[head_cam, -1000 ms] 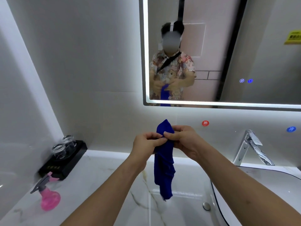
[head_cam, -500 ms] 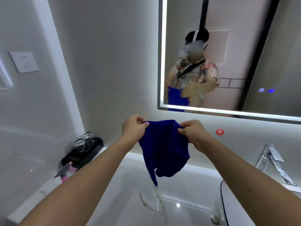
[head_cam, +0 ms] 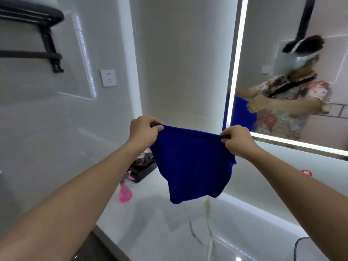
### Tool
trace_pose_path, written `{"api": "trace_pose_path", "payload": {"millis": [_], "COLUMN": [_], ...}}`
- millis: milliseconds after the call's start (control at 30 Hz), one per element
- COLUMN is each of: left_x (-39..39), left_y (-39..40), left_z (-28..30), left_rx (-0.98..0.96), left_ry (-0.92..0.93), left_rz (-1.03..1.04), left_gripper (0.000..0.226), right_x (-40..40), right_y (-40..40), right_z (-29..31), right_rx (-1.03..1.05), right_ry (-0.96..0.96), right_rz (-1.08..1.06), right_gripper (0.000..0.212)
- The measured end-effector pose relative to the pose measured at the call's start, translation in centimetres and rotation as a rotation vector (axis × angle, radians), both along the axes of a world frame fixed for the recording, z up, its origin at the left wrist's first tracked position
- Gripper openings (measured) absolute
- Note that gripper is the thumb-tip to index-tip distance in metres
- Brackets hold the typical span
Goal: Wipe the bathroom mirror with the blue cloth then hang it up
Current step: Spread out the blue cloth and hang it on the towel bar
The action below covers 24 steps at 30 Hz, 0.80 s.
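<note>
The blue cloth (head_cam: pixel 192 162) hangs spread out in front of me, held by its top edge. My left hand (head_cam: pixel 144 131) pinches its left corner and my right hand (head_cam: pixel 237 141) pinches its right corner. The lit bathroom mirror (head_cam: pixel 293 72) is at the upper right, showing my reflection with the cloth. A black towel rack (head_cam: pixel 37 34) is fixed to the wall at the upper left, well above and left of the cloth.
A white marble counter (head_cam: pixel 160 223) runs below. On it stand a pink spray bottle (head_cam: pixel 125 193) and a black tray (head_cam: pixel 143 171) with glasses, partly hidden by my left arm. A wall socket (head_cam: pixel 108 78) sits left of centre. A sink rim (head_cam: pixel 301 247) shows bottom right.
My hands have pulled apart, so the bunched cloth is now stretched wide. My view has swung left and the towel rack has come into sight.
</note>
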<state>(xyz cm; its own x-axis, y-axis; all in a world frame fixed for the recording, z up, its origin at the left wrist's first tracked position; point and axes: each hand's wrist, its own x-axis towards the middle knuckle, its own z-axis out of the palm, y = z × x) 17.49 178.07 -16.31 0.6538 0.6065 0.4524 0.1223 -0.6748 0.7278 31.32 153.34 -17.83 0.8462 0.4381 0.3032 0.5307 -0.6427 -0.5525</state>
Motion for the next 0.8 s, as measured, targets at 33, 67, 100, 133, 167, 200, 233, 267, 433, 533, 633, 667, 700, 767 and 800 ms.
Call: {"api": "trace_pose_path", "payload": {"millis": [33,67,100,133,167,200,233,267,433,533,633,667,700,767,800], "left_x": [-0.9,-1.7,-2.6,-3.6,-4.6,-5.5,-6.5,-7.4,-12.2,-15.0,-17.8,-18.8,-19.7,-21.4,-22.3], "left_y": [0.4,0.8,1.3,1.8,2.4,3.1,3.9,4.7,8.7,10.9,13.3,14.1,14.8,16.3,17.0], "left_z": [0.4,0.7,1.1,1.5,1.9,2.3,2.7,3.1,5.6,7.5,9.1,9.4,9.7,10.1,10.2], "left_rx": [0.004,0.010,0.016,0.023,0.029,0.037,0.044,0.049,0.098,0.126,0.158,0.158,0.154,0.161,0.170], "left_ry": [-0.006,-0.013,-0.020,-0.027,-0.033,-0.037,-0.043,-0.049,-0.073,-0.079,-0.089,-0.093,-0.097,-0.097,-0.095], "left_rz": [0.021,0.040,0.057,0.074,0.094,0.115,0.137,0.159,0.269,0.326,0.417,0.444,0.461,0.494,0.519], "left_gripper": [0.009,0.009,0.009,0.009,0.009,0.009,0.008,0.008,0.003,0.003,0.010,0.013,0.014,0.015,0.016], "right_x": [-0.2,-0.5,-0.8,-1.1,-1.4,-1.8,-2.1,-2.4,-3.7,-5.0,-6.2,-6.6,-7.0,-7.6,-7.9], "right_y": [0.8,1.8,2.7,3.6,4.6,5.5,6.5,7.5,12.7,16.1,19.7,20.9,22.2,24.6,25.9], "right_z": [0.2,0.5,0.7,0.9,1.2,1.5,1.8,2.1,3.7,5.1,6.5,6.9,7.2,8.0,8.3], "right_rx": [0.003,0.005,0.010,0.012,0.010,0.007,0.004,0.000,-0.030,-0.029,0.052,0.083,0.115,0.175,0.199], "right_ry": [0.002,0.009,0.018,0.025,0.030,0.031,0.032,0.030,-0.010,-0.032,-0.041,-0.047,-0.052,-0.065,-0.077], "right_rz": [0.019,0.038,0.058,0.078,0.101,0.126,0.154,0.183,0.281,0.345,0.391,0.404,0.416,0.444,0.461], "right_gripper": [0.034,0.035,0.037,0.038,0.040,0.042,0.044,0.046,0.044,0.045,0.042,0.039,0.036,0.029,0.026]}}
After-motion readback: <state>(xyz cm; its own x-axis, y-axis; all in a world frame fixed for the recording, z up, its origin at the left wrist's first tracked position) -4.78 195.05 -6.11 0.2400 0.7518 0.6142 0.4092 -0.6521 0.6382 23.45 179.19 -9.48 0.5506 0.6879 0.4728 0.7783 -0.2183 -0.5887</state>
